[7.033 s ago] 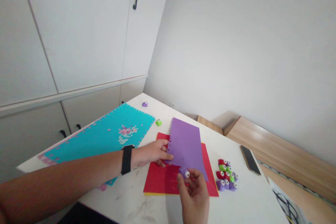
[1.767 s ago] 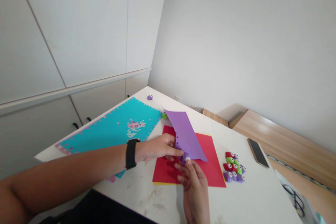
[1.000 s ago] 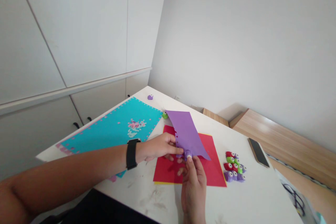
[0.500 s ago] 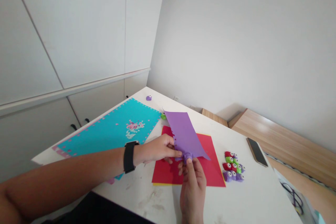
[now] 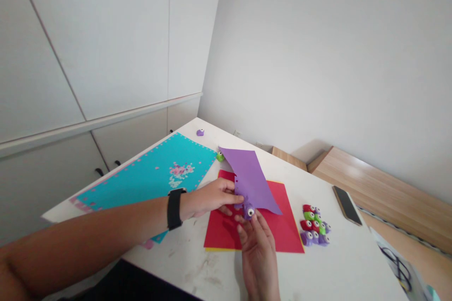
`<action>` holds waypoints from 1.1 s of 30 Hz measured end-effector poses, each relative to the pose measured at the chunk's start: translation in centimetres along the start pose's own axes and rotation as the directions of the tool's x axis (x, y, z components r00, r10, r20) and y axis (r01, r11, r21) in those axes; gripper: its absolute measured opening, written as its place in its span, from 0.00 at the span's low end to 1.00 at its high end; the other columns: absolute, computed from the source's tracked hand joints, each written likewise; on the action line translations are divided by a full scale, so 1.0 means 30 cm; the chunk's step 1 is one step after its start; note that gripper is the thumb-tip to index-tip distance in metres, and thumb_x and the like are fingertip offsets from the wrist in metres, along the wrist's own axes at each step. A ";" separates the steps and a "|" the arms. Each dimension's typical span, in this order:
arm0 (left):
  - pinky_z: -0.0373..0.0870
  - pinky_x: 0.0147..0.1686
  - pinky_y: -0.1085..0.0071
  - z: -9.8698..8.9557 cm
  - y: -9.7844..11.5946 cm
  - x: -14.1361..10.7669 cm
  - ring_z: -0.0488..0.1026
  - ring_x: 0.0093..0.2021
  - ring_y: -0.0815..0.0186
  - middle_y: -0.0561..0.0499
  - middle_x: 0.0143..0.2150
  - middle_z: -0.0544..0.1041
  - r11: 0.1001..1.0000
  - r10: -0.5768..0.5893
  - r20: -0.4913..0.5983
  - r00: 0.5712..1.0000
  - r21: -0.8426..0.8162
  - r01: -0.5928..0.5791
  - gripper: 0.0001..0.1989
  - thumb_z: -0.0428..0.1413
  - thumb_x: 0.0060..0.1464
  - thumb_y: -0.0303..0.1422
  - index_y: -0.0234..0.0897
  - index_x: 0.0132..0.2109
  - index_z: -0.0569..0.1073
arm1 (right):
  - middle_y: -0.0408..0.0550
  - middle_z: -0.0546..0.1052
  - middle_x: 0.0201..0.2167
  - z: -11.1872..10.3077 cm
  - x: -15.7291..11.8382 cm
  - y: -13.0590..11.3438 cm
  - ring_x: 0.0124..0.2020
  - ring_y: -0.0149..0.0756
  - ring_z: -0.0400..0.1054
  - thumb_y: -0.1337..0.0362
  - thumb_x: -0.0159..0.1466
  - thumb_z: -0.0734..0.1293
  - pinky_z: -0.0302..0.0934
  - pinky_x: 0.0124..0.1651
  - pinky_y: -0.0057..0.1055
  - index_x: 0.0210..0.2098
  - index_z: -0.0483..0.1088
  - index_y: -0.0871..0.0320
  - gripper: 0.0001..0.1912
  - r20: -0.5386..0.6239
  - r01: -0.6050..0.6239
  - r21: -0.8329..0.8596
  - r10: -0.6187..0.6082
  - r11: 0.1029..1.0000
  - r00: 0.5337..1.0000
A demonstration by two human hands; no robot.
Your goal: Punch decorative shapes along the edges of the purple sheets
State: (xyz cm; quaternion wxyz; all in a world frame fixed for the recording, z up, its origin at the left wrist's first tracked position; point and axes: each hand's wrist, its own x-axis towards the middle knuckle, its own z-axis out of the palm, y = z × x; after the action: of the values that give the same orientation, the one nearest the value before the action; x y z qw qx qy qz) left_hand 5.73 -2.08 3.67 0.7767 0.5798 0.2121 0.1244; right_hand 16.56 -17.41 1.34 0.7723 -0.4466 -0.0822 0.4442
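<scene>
My left hand point(image 5: 221, 195) pinches the near left edge of a sheet of purple paper point(image 5: 251, 171), which has small cut-outs along that edge. At the sheet's near corner sits a purple craft punch point(image 5: 248, 211), its round white button facing up. My right hand point(image 5: 259, 244) holds this punch from below and the right, fingers against its side, with no finger over the button. Red paper point(image 5: 282, 237) lies under both hands, with a yellow edge showing beneath it. Part of the punch is hidden by the left fingers.
Turquoise paper point(image 5: 141, 183) with punched bits on it lies to the left. A green punch point(image 5: 220, 156) and a purple punch point(image 5: 200, 132) stand at the back. Several more punches point(image 5: 315, 225) are grouped to the right, near a phone point(image 5: 347, 205) at the table's edge.
My right thumb has come off the punch's button, which now shows. The punch has shifted slightly to the left, and my left hand still pinches the purple paper.
</scene>
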 end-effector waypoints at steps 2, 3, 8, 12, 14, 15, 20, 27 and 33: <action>0.75 0.36 0.71 -0.005 -0.005 0.004 0.79 0.38 0.63 0.44 0.45 0.83 1.000 0.000 -0.017 1.000 0.007 0.000 0.20 0.68 0.52 0.45 0.35 0.45 0.81 | 0.49 0.83 0.42 -0.005 0.000 -0.009 0.40 0.41 0.79 0.58 0.51 0.82 0.74 0.40 0.34 0.41 0.79 0.56 0.20 0.016 -0.043 0.019 0.042 0.999 0.999; 0.75 0.36 0.71 -0.006 -0.007 0.005 0.79 0.38 0.63 0.45 0.44 0.83 1.000 -0.001 -0.021 1.000 0.011 0.001 0.19 0.68 0.52 0.45 0.36 0.44 0.81 | 0.49 0.83 0.41 -0.007 -0.001 -0.012 0.39 0.41 0.79 0.58 0.51 0.82 0.74 0.39 0.34 0.41 0.79 0.56 0.20 0.025 -0.058 0.029 0.058 0.998 0.998; 0.75 0.35 0.71 -0.005 -0.002 0.004 0.79 0.38 0.63 0.46 0.42 0.83 1.000 0.012 -0.018 1.000 -0.004 -0.012 0.18 0.67 0.53 0.45 0.35 0.44 0.81 | 0.50 0.83 0.43 -0.012 -0.025 -0.023 0.40 0.40 0.79 0.58 0.55 0.80 0.72 0.35 0.28 0.42 0.80 0.55 0.17 0.110 -0.136 -0.007 0.136 0.991 0.985; 0.75 0.34 0.70 -0.001 0.004 0.003 0.77 0.36 0.64 0.45 0.43 0.82 0.999 0.018 -0.058 0.998 -0.033 -0.020 0.21 0.68 0.51 0.46 0.35 0.45 0.80 | 0.55 0.82 0.45 -0.004 -0.047 -0.087 0.37 0.40 0.79 0.58 0.57 0.79 0.68 0.25 0.23 0.47 0.79 0.57 0.20 0.228 -0.169 -0.127 0.195 0.977 0.954; 0.74 0.33 0.70 0.001 0.005 0.004 0.76 0.34 0.65 0.45 0.42 0.81 0.999 0.018 -0.060 0.998 -0.032 -0.019 0.22 0.68 0.50 0.48 0.34 0.44 0.80 | 0.56 0.82 0.46 0.014 -0.042 -0.150 0.37 0.40 0.78 0.57 0.59 0.77 0.66 0.23 0.22 0.49 0.79 0.58 0.20 0.257 -0.137 -0.141 0.170 0.981 0.951; 0.74 0.32 0.71 0.001 0.006 0.005 0.76 0.33 0.65 0.45 0.41 0.81 0.999 0.015 -0.060 0.998 -0.031 -0.017 0.23 0.68 0.50 0.48 0.33 0.44 0.80 | 0.57 0.81 0.47 0.027 -0.033 -0.186 0.37 0.40 0.78 0.57 0.60 0.76 0.66 0.23 0.21 0.49 0.79 0.59 0.20 0.268 -0.119 -0.142 0.154 0.983 0.951; 0.75 0.32 0.71 -0.005 -0.012 0.014 0.77 0.33 0.66 0.46 0.39 0.80 1.000 0.007 -0.026 1.000 -0.015 -0.007 0.25 0.67 0.51 0.50 0.34 0.46 0.78 | 0.58 0.82 0.42 0.123 0.067 -0.316 0.35 0.40 0.78 0.57 0.63 0.73 0.68 0.23 0.21 0.49 0.79 0.63 0.19 0.336 -0.117 -0.159 0.165 0.980 0.927; 0.75 0.26 0.70 -0.019 -0.103 0.055 0.78 0.26 0.65 0.52 0.28 0.77 0.988 -0.146 0.133 0.980 0.070 0.138 0.26 0.71 0.42 0.51 0.35 0.34 0.72 | 0.55 0.80 0.44 0.220 0.251 -0.288 0.39 0.40 0.80 0.54 0.61 0.74 0.68 0.26 0.22 0.47 0.77 0.61 0.20 0.421 0.057 -0.483 0.174 0.874 0.890; 0.79 0.30 0.67 -0.016 -0.111 0.053 0.79 0.26 0.63 0.51 0.26 0.78 0.983 -0.181 0.147 0.972 0.050 0.175 0.24 0.72 0.41 0.47 0.36 0.33 0.69 | 0.46 0.78 0.37 0.305 0.459 -0.145 0.34 0.39 0.79 0.56 0.62 0.74 0.73 0.30 0.30 0.51 0.71 0.59 0.21 0.438 0.352 -0.780 0.051 0.517 0.897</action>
State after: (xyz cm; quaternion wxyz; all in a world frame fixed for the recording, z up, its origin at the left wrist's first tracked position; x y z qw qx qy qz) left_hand 6.74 -1.97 0.08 0.7877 0.5806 0.2060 0.0059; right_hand 22.59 -2.19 6.32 0.4596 -0.6510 -0.4848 0.3604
